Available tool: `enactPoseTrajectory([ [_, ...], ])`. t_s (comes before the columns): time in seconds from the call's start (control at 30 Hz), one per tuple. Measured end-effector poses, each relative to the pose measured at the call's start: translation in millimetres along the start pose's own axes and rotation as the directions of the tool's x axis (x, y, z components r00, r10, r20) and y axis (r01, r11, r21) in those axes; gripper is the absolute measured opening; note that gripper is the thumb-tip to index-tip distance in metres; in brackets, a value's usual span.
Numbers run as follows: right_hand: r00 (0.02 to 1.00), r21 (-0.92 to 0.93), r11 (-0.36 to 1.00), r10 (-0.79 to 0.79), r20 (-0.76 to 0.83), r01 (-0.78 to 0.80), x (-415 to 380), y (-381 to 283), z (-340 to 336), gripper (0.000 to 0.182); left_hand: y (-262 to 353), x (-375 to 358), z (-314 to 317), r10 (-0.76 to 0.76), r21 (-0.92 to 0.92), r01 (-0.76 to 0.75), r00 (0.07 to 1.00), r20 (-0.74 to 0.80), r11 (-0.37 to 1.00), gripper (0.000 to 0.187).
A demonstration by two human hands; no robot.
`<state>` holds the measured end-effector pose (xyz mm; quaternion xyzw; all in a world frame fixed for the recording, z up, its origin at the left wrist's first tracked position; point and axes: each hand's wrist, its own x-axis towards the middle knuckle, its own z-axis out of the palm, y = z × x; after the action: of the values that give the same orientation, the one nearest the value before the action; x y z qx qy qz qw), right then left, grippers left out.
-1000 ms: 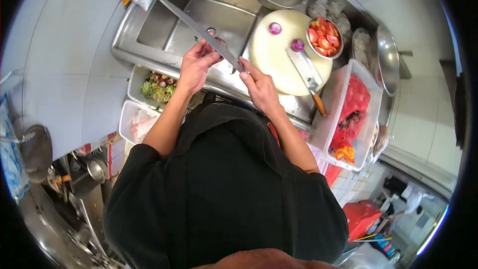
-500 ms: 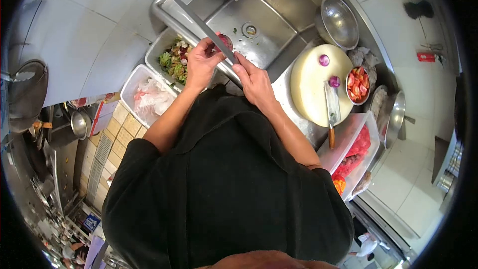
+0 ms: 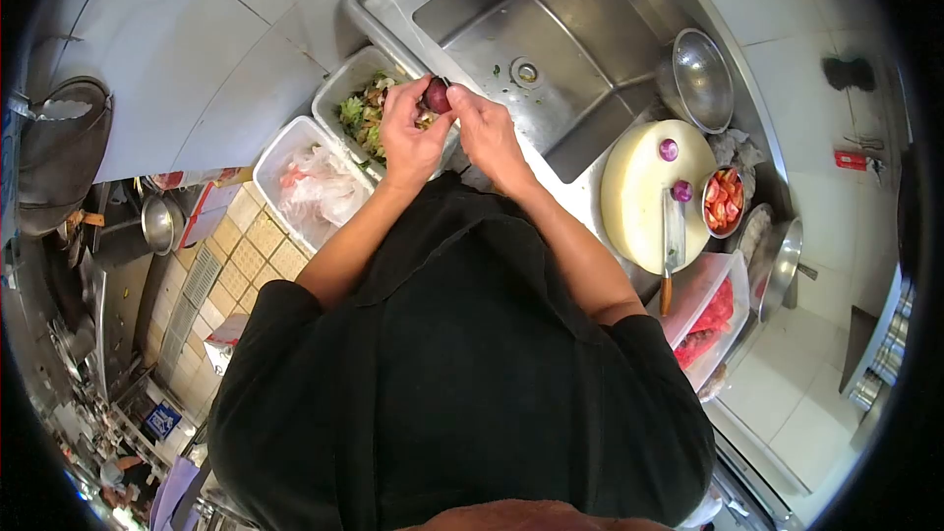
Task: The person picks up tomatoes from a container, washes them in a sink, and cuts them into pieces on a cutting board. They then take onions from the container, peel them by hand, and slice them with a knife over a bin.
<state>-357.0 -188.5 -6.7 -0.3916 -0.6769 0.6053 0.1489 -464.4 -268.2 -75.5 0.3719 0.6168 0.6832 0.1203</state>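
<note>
My left hand (image 3: 408, 128) is closed around a dark red onion (image 3: 438, 95), over the near edge of the sink. Bent close against the onion's right side are the fingers of my right hand (image 3: 489, 133). That hand held a long-bladed knife half a second ago; now only a thin pale sliver shows at its fingertips, and the rest of the knife is hidden or end-on. Below my left hand stands a bin of vegetable scraps (image 3: 360, 116). To the right, two purple onions (image 3: 669, 149) and a wooden-handled knife (image 3: 674, 236) lie on a round cutting board (image 3: 629, 197).
A steel sink (image 3: 580, 69) lies ahead, with a metal bowl (image 3: 703, 79) at its right. Cut tomatoes fill a small bowl (image 3: 723, 202) beside the board. A tub (image 3: 703, 334) holds red netting. A white bin (image 3: 280, 152) of plastic bags stands at the left.
The long knife blade, raised across the onion before, no longer shows at length. Both hands stay at the onion. The whole view has shifted, with the sink and board now lower and further right.
</note>
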Motion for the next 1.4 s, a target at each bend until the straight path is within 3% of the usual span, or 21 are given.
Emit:
enactPoseTrajectory([
  [0.1, 0.989, 0.158, 0.977, 0.141, 0.045, -0.146, 10, 3, 5, 0.063, -3, 2, -9, -0.068, -0.079, 0.071, 0.997, 0.034, 0.994, 0.054],
  [0.17, 0.974, 0.260, 0.939, 0.214, 0.070, -0.225, 9, 1, 5, 0.066, -6, 6, -22, -0.266, -0.298, 0.296, 0.954, 0.138, 0.907, 0.054],
  [0.23, 0.925, 0.390, 0.841, 0.312, 0.218, -0.376, 11, 1, -3, 0.069, -11, 11, -42, -0.385, -0.528, 0.481, 0.877, 0.288, 0.700, 0.055],
  [0.3, 0.893, 0.436, 0.784, 0.337, 0.299, -0.442, 16, -2, -2, 0.071, -15, 18, -60, -0.387, -0.716, 0.593, 0.798, 0.461, 0.369, 0.057],
  [0.43, 0.905, 0.354, 0.842, 0.321, 0.278, -0.407, 19, -6, 12, 0.072, -22, 16, -66, -0.443, -0.720, 0.621, 0.764, 0.469, 0.310, 0.055],
  [0.47, 0.910, 0.315, 0.863, 0.320, 0.263, -0.394, 20, -6, 15, 0.072, -21, 14, -65, -0.525, -0.675, 0.635, 0.746, 0.410, 0.376, 0.054],
  [0.57, 0.867, 0.364, 0.801, 0.359, 0.345, -0.476, 26, -8, 16, 0.072, -30, 9, -74, -0.561, -0.698, 0.615, 0.745, 0.361, 0.366, 0.047],
  [0.77, 0.842, 0.407, 0.739, 0.448, 0.299, -0.537, 48, 13, 15, 0.071, -42, -5, -98, -0.550, -0.890, 0.442, 0.774, 0.313, 0.114, 0.047],
  [0.9, 0.839, 0.329, 0.785, 0.414, 0.352, -0.525, 53, 9, 19, 0.066, -41, -3, -118, -0.466, -0.888, 0.453, 0.805, 0.367, 0.084, 0.059],
  [0.93, 0.836, 0.286, 0.801, 0.427, 0.344, -0.526, 52, 1, 23, 0.058, -41, -3, -119, -0.489, -0.881, 0.448, 0.809, 0.325, 0.155, 0.059],
  [1.03, 0.870, 0.155, 0.911, 0.298, 0.392, -0.382, 51, -7, 39, 0.055, -42, 0, -121, -0.540, -0.825, 0.437, 0.818, 0.198, 0.358, 0.060],
  [1.1, 0.921, -0.005, 0.987, 0.151, 0.359, -0.160, 52, 3, 48, 0.066, -41, 5, -125, -0.551, -0.791, 0.449, 0.816, 0.173, 0.417, 0.055],
  [1.2, 0.954, -0.274, 0.957, -0.011, 0.300, 0.097, 45, -1, 59, 0.067, -43, 9, -130, -0.585, -0.716, 0.442, 0.809, 0.059, 0.539, 0.048],
  [1.33, 0.939, -0.341, 0.916, -0.095, 0.332, 0.213, 32, 18, 60, 0.062, -45, 14, -131, -0.554, -0.698, 0.394, 0.832, -0.005, 0.598, 0.038],
  [1.4, 0.943, -0.390, 0.903, -0.046, 0.330, 0.181, 25, 19, 54, 0.060, -41, 12, -127, -0.542, -0.673, 0.385, 0.840, -0.029, 0.632, 0.034],
])
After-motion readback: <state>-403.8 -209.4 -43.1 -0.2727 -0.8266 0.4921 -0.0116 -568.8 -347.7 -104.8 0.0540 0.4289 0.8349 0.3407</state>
